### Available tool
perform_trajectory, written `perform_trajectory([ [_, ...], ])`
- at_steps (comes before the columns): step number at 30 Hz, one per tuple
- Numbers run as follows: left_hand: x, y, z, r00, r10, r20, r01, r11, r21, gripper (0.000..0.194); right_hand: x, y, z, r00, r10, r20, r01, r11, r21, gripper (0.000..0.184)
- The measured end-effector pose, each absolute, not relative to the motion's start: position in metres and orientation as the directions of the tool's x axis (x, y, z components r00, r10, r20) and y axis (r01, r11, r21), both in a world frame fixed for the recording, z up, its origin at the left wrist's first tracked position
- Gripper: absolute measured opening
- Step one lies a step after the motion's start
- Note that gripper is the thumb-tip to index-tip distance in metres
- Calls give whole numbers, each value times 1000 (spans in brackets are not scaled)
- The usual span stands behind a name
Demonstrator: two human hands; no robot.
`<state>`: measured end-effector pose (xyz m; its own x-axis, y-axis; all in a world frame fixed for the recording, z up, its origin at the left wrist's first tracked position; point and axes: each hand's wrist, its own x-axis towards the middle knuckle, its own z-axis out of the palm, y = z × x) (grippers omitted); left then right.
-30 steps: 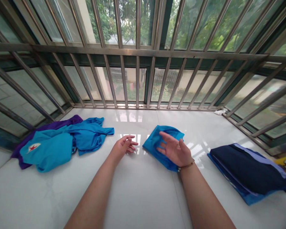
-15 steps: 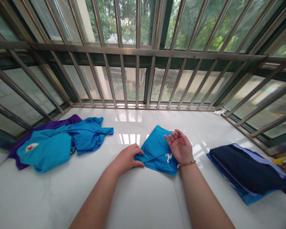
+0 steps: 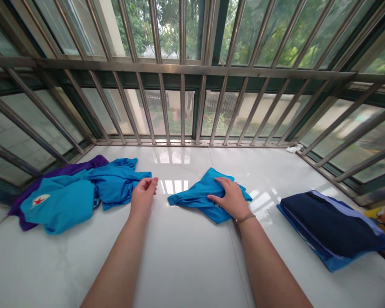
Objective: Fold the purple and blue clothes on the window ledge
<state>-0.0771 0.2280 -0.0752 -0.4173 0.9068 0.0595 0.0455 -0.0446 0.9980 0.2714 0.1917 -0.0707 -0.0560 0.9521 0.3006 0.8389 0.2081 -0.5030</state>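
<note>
A folded blue garment lies on the white tiled ledge in front of me, with a narrow point reaching left. My right hand is over its right part, thumb and fingers curved onto the cloth with a gap between them; the cloth under the palm is hidden. My left hand is off this garment, its fingers curled together, and nothing shows in them. It hovers by the end of a crumpled blue garment, partly covering it; I cannot tell whether they touch.
Under the crumpled blue clothes, one bearing a red star patch, lies a purple garment. On the right is a folded stack with dark navy cloth on top. Metal bars and windows border the ledge. White tissue-like scrap lies in the far right corner.
My left hand has let go of the middle garment's left edge and moved left. The right hand has turned palm down onto that garment, whose left end now stretches farther left and whose white lettering is mostly hidden.
</note>
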Motion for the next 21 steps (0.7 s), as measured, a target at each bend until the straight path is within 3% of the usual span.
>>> perform_trajectory([
  [2,-81,230,-77,-471,881,48,20,-44,999,51,271,191,-70,-40,963,268,868,167,-468,79],
  [4,-78,228,-75,-432,899,71,68,-46,997,51,271,192,-69,-39,965,259,839,172,-516,60],
  [6,-67,220,-70,-281,953,114,158,-71,985,49,271,194,-67,-14,964,264,725,192,-661,38],
  [10,-36,197,-53,179,963,201,281,-246,928,54,269,191,-61,86,993,83,184,66,-981,44],
  [12,-22,186,-48,351,906,236,302,-349,887,75,267,184,-55,-43,998,-44,-100,-48,-994,56],
  [14,-13,179,-46,438,869,232,322,-393,862,86,264,174,-48,-292,953,-80,-264,-161,-951,71],
  [17,-9,177,-49,459,874,159,335,-336,880,54,260,166,-42,-589,807,-29,-322,-268,-908,85],
  [19,-13,180,-52,406,908,106,338,-257,905,26,259,168,-42,-558,830,15,-333,-207,-920,76],
  [21,-18,184,-55,287,956,69,318,-162,934,8,260,175,-47,-374,925,64,-249,-34,-968,62],
])
